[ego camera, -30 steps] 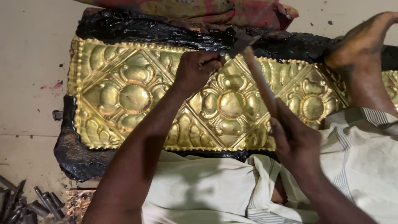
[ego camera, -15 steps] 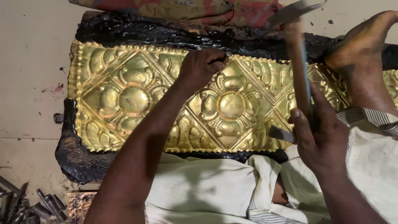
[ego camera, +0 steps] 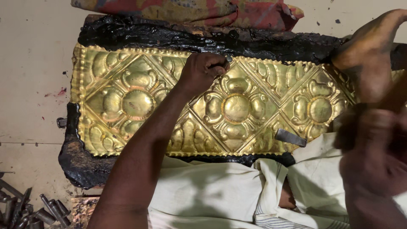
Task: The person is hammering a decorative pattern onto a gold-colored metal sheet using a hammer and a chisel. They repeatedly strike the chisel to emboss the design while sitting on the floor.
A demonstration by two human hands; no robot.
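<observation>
Under left fingers (ego camera: 212, 68) — brass panel (ego camera: 135, 106)

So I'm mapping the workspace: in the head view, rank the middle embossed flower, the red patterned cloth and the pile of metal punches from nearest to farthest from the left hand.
From the left hand:
1. Middle embossed flower, just lower right.
2. Red patterned cloth, above, past the black pitch.
3. Pile of metal punches, far lower-left corner.

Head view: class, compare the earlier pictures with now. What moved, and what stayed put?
The right hand swung its hammer up from the brass sheet, then dropped low, now blurred, hammer indistinct. The left hand stayed pinching a punch on the upper border; sheet and foot unmoved.
</observation>
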